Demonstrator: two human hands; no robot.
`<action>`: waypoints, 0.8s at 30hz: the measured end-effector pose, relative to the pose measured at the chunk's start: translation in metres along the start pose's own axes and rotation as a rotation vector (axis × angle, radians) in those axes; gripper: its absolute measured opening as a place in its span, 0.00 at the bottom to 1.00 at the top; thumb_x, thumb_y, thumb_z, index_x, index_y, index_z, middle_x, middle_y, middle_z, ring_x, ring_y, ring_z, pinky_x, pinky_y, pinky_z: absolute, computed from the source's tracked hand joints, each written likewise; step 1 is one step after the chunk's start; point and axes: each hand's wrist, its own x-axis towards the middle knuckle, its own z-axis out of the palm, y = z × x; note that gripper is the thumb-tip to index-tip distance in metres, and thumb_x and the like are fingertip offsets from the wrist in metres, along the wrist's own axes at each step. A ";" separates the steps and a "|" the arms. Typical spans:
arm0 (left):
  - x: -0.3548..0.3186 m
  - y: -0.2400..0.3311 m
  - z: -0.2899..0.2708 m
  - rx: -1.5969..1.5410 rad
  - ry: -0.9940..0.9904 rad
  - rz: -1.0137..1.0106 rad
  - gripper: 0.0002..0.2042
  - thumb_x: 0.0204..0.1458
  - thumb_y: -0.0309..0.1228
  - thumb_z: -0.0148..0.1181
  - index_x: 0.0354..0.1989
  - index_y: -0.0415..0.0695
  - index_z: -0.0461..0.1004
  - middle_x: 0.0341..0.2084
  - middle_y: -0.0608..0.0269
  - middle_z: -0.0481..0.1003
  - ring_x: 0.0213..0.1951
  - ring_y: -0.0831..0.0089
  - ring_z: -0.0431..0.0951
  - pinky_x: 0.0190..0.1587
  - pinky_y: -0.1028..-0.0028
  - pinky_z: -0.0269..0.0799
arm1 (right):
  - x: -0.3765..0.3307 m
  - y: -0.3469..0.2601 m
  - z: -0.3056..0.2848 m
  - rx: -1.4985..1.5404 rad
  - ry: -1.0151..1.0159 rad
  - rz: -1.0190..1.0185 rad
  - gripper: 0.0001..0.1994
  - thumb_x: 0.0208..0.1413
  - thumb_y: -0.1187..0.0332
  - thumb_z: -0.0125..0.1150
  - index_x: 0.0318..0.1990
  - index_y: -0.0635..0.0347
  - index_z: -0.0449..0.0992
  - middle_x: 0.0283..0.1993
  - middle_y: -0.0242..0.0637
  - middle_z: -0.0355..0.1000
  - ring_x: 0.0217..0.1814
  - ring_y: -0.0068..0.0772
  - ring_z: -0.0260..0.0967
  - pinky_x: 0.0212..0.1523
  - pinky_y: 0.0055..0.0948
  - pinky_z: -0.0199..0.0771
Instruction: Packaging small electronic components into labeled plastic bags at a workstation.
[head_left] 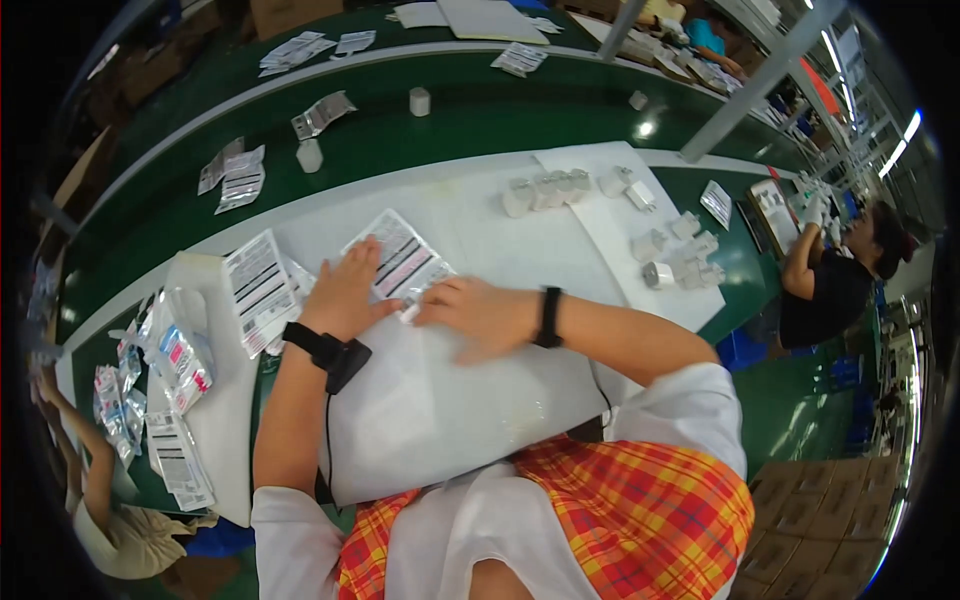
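A flat white printed pouch [398,252] lies aslant on the white work surface in front of me. My left hand [345,290] rests along its left side, fingers stretched out over the edge and thumb reaching to the lower end. At the pouch's lower right corner, my right hand [475,312] has its fingertips bent and pressed together on it; that hand is slightly blurred. Just left of my left hand are more printed pouches [258,285], overlapping. Both wrists wear black bands with thin cables.
White plug-shaped adapters [655,275] stand at the right, with a row of adapters [548,192] behind. A green conveyor belt [480,110] crosses beyond, carrying pouches and adapters. Filled packages [185,355] lie at the left. A co-worker [835,265] sits at the right, another person [110,510] at lower left.
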 end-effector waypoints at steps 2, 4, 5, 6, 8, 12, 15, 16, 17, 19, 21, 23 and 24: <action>-0.001 0.006 -0.005 -0.031 -0.033 -0.023 0.38 0.47 0.50 0.61 0.66 0.47 0.59 0.69 0.55 0.52 0.68 0.58 0.55 0.68 0.44 0.40 | -0.032 -0.018 -0.011 -0.111 -0.045 -0.043 0.34 0.47 0.56 0.64 0.63 0.57 0.65 0.69 0.49 0.52 0.71 0.52 0.46 0.69 0.46 0.47; 0.003 0.017 -0.015 -0.013 -0.042 0.054 0.36 0.45 0.47 0.63 0.62 0.44 0.63 0.66 0.52 0.57 0.65 0.55 0.59 0.67 0.46 0.46 | -0.031 -0.001 -0.030 -0.005 -0.153 -0.115 0.33 0.48 0.57 0.63 0.62 0.57 0.65 0.69 0.49 0.55 0.69 0.50 0.51 0.66 0.44 0.52; 0.006 0.022 -0.020 -0.011 -0.040 0.028 0.36 0.45 0.47 0.63 0.62 0.44 0.63 0.66 0.52 0.57 0.65 0.55 0.59 0.67 0.46 0.46 | -0.017 0.012 -0.040 0.102 -0.257 -0.173 0.31 0.49 0.59 0.63 0.62 0.57 0.65 0.68 0.49 0.57 0.67 0.47 0.56 0.64 0.42 0.57; 0.009 0.025 -0.025 0.014 -0.043 0.023 0.33 0.43 0.45 0.64 0.59 0.43 0.65 0.61 0.51 0.61 0.62 0.53 0.62 0.64 0.47 0.51 | 0.013 0.011 -0.073 0.258 -0.399 0.078 0.29 0.50 0.60 0.62 0.60 0.58 0.67 0.61 0.47 0.65 0.61 0.44 0.63 0.60 0.39 0.63; 0.013 0.028 -0.026 0.059 -0.041 -0.029 0.27 0.42 0.39 0.63 0.53 0.44 0.69 0.52 0.52 0.67 0.54 0.52 0.68 0.58 0.49 0.59 | 0.085 0.026 -0.115 0.254 -0.344 0.286 0.23 0.52 0.62 0.61 0.56 0.58 0.70 0.47 0.42 0.74 0.50 0.38 0.72 0.52 0.32 0.71; 0.026 0.038 0.004 0.120 0.278 -0.072 0.18 0.44 0.33 0.61 0.45 0.44 0.72 0.42 0.53 0.69 0.45 0.52 0.70 0.51 0.52 0.63 | 0.216 0.106 -0.105 0.187 0.140 0.226 0.24 0.52 0.63 0.64 0.56 0.57 0.69 0.43 0.40 0.74 0.46 0.36 0.73 0.49 0.29 0.72; 0.028 0.045 -0.012 -0.068 0.109 -0.107 0.18 0.45 0.31 0.58 0.46 0.41 0.72 0.47 0.50 0.69 0.50 0.50 0.69 0.56 0.54 0.62 | 0.286 0.158 -0.059 0.078 0.642 0.396 0.31 0.50 0.64 0.65 0.62 0.53 0.61 0.49 0.45 0.71 0.49 0.39 0.71 0.49 0.29 0.72; 0.025 0.042 0.000 -0.060 0.187 -0.070 0.19 0.46 0.31 0.57 0.48 0.40 0.72 0.49 0.49 0.68 0.52 0.50 0.67 0.57 0.54 0.61 | 0.301 0.171 -0.044 0.193 0.676 0.473 0.32 0.49 0.64 0.66 0.62 0.54 0.59 0.51 0.46 0.69 0.51 0.40 0.70 0.48 0.29 0.72; 0.023 0.040 0.007 -0.049 0.268 -0.032 0.20 0.46 0.31 0.56 0.50 0.40 0.71 0.52 0.48 0.67 0.54 0.49 0.66 0.59 0.54 0.60 | 0.314 0.173 -0.038 0.309 0.706 0.547 0.34 0.48 0.64 0.67 0.62 0.55 0.57 0.52 0.47 0.68 0.53 0.42 0.69 0.48 0.30 0.73; 0.023 0.036 0.012 -0.026 0.345 -0.016 0.21 0.47 0.31 0.55 0.52 0.40 0.71 0.54 0.47 0.66 0.57 0.49 0.65 0.61 0.54 0.59 | 0.329 0.166 -0.035 0.440 0.716 0.604 0.36 0.47 0.64 0.68 0.62 0.56 0.56 0.54 0.48 0.66 0.54 0.43 0.68 0.48 0.31 0.73; 0.023 0.035 0.015 0.037 0.223 -0.027 0.22 0.51 0.31 0.51 0.56 0.38 0.69 0.58 0.50 0.65 0.59 0.52 0.64 0.63 0.54 0.56 | 0.319 0.153 -0.046 1.164 0.742 0.573 0.32 0.49 0.66 0.67 0.59 0.59 0.57 0.54 0.45 0.63 0.57 0.45 0.66 0.49 0.38 0.74; 0.017 0.036 0.019 0.061 0.160 -0.032 0.23 0.52 0.30 0.49 0.58 0.37 0.68 0.59 0.51 0.64 0.60 0.53 0.63 0.64 0.54 0.54 | 0.286 0.125 -0.066 1.431 0.797 0.463 0.26 0.53 0.68 0.62 0.57 0.57 0.57 0.54 0.43 0.61 0.54 0.44 0.67 0.49 0.44 0.75; 0.021 0.037 0.024 0.038 0.191 -0.007 0.23 0.53 0.30 0.49 0.58 0.36 0.67 0.60 0.51 0.63 0.61 0.54 0.62 0.64 0.54 0.54 | 0.258 0.135 -0.071 1.214 0.803 0.313 0.24 0.55 0.69 0.58 0.58 0.56 0.57 0.53 0.43 0.61 0.54 0.42 0.67 0.50 0.44 0.75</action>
